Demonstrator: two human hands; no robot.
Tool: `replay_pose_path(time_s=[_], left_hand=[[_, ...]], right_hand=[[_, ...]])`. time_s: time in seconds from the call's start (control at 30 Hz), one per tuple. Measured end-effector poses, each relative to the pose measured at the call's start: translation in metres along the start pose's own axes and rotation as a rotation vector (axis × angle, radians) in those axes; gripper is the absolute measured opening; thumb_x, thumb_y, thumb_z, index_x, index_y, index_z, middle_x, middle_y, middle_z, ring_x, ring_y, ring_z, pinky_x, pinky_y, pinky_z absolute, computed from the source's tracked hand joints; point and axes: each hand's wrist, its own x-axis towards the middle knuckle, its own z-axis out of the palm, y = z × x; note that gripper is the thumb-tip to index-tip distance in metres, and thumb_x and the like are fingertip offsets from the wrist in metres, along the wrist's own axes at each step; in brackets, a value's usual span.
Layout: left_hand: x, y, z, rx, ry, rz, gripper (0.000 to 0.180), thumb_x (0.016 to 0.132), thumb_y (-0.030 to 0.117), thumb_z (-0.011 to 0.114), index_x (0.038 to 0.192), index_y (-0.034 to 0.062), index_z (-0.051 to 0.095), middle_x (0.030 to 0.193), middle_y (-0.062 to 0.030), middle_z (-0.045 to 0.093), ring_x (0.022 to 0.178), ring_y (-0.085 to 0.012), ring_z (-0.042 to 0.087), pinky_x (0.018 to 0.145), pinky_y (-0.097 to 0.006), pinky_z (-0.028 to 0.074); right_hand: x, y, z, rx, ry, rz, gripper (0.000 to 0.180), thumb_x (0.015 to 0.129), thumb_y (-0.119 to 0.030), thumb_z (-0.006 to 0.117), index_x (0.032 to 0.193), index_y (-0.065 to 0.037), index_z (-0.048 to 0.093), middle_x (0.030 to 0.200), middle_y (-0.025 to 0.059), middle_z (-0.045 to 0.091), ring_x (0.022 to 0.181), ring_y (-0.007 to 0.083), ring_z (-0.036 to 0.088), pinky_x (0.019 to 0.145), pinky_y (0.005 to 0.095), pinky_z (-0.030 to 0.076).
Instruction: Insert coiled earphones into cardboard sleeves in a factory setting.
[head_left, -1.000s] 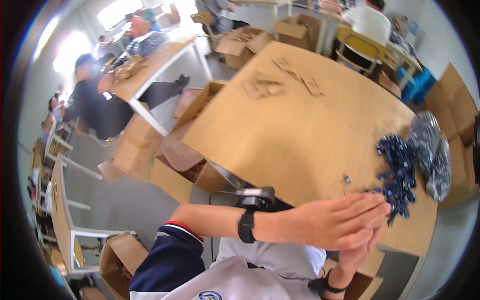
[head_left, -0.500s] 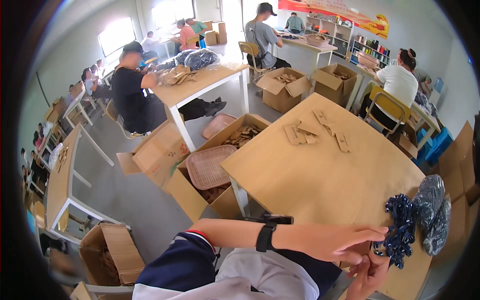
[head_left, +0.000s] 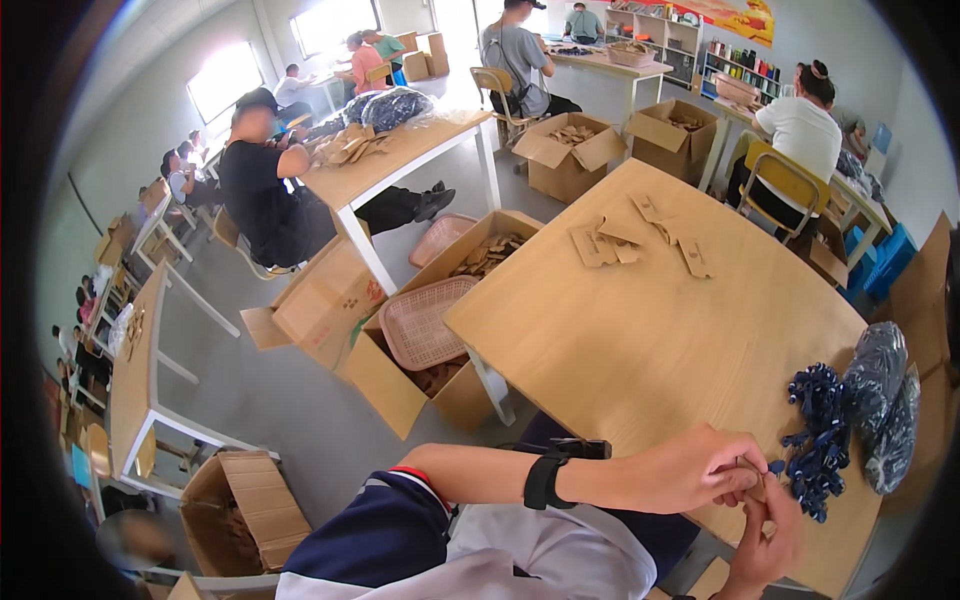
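Note:
My left hand [head_left: 712, 474] reaches across from the left, a black band on its wrist, its fingers closed on a small brown cardboard card [head_left: 755, 484]. Close below it, my right hand [head_left: 768, 535] is also closed, thumb and fingertips pinching the same card. A small dark blue end [head_left: 778, 467] shows at the fingertips; whether it is joined to the card I cannot tell. Just right of my hands lies a tangled bunch of dark blue looped cords [head_left: 815, 440] on the wooden table [head_left: 640, 350]. Several brown cardboard cards [head_left: 600, 245] lie at the table's far part.
Clear plastic bags of dark goods [head_left: 882, 405] lie at the table's right edge. A pink basket [head_left: 425, 325] rests on an open carton [head_left: 385, 385] left of the table. Another carton [head_left: 240, 515] stands lower left. Other people sit at tables beyond.
My view has shifted slightly. The brown card now shows between my fingertips, and both hands are raised a little, with the right hand's fingers more upright.

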Motion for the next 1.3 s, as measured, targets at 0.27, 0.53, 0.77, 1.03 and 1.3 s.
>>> replay_pose_path(time_s=[0.27, 0.53, 0.77, 1.03, 1.3], left_hand=[[-0.016, -0.025, 0.019, 0.585, 0.388, 0.460, 0.017, 0.091, 0.003, 0.060, 0.108, 0.0018, 0.064, 0.086, -0.0133, 0.071, 0.071, -0.0226, 0.070, 0.061, -0.030, 0.055], [-0.013, -0.014, 0.015, 0.381, 0.347, 0.269, 0.012, 0.090, 0.002, 0.062, 0.101, -0.0036, 0.066, 0.087, -0.0107, 0.070, 0.070, -0.0132, 0.067, 0.060, -0.025, 0.054], [-0.029, -0.034, 0.052, -0.424, 0.119, -0.287, 0.020, 0.099, 0.011, 0.054, 0.104, -0.0065, 0.062, 0.083, -0.0105, 0.067, 0.074, -0.0167, 0.070, 0.065, -0.025, 0.056], [0.001, -0.026, 0.016, 0.115, -0.569, -0.222, 0.011, 0.092, 0.004, 0.059, 0.100, 0.0054, 0.066, 0.075, -0.0049, 0.067, 0.059, -0.0120, 0.064, 0.054, -0.022, 0.045], [-0.008, -0.022, 0.003, 0.158, -0.728, -0.216, 0.021, 0.089, 0.018, 0.065, 0.109, 0.0116, 0.061, 0.082, -0.0048, 0.067, 0.066, -0.0245, 0.063, 0.061, -0.031, 0.051]], right_hand=[[0.000, -0.054, 0.040, 0.442, 0.336, 0.439, 0.014, 0.093, -0.004, 0.059, 0.104, 0.004, 0.060, 0.093, 0.0079, 0.061, 0.080, 0.0123, 0.056, 0.070, 0.0233, 0.046], [0.011, -0.029, 0.008, 0.520, 0.100, 0.317, 0.028, 0.076, 0.010, 0.069, 0.103, 0.002, 0.067, 0.078, 0.0100, 0.066, 0.069, 0.0159, 0.063, 0.056, 0.0250, 0.048], [-0.025, -0.001, 0.023, 0.566, -0.088, 0.324, 0.038, 0.061, -0.004, 0.078, 0.097, -0.002, 0.066, 0.084, 0.0120, 0.066, 0.072, 0.0253, 0.064, 0.064, 0.0333, 0.050], [-0.038, 0.001, 0.021, 1.536, -0.786, 0.645, 0.046, 0.057, -0.025, 0.093, 0.089, -0.001, 0.069, 0.080, 0.0046, 0.068, 0.072, 0.0152, 0.062, 0.066, 0.0270, 0.048], [-0.045, -0.014, 0.015, 1.857, -0.874, 0.685, 0.094, 0.054, -0.026, 0.095, 0.131, -0.001, 0.046, 0.082, 0.0122, 0.065, 0.072, 0.0187, 0.063, 0.065, 0.0302, 0.051]])
